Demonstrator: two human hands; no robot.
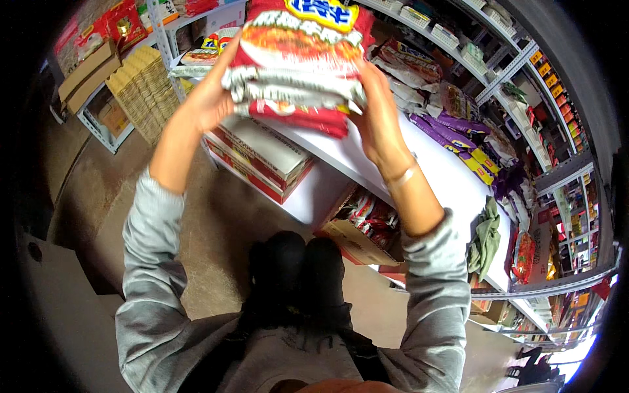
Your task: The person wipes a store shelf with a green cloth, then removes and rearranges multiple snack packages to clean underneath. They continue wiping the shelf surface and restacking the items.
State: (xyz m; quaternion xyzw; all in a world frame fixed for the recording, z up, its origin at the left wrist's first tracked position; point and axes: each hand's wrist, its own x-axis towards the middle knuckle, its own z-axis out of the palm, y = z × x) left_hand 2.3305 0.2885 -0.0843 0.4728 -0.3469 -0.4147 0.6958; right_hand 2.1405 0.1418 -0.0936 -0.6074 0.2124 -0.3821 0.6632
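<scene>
A stack of several red and white instant noodle packets (300, 59) is held up between my two hands, above the white shelf (344, 147). On its left side my left hand (211, 98) grips the stack, and my right hand (376, 103) presses against its right side. The packets lie flat on one another, with the printed face of the top one showing. To the right, more noodle packets (410, 64) lie on the shelf, with purple packets (444, 127) nearer me. A green cloth (485, 240) rests by the shelf's near right edge.
Below the shelf are a closed carton (265, 152) and an open cardboard box (363, 236) of red packets. Egg trays (142, 88) stand stacked at the left. Metal racks with white baskets (444, 37) rise behind. Part of a person (535, 368) shows far off at the lower right.
</scene>
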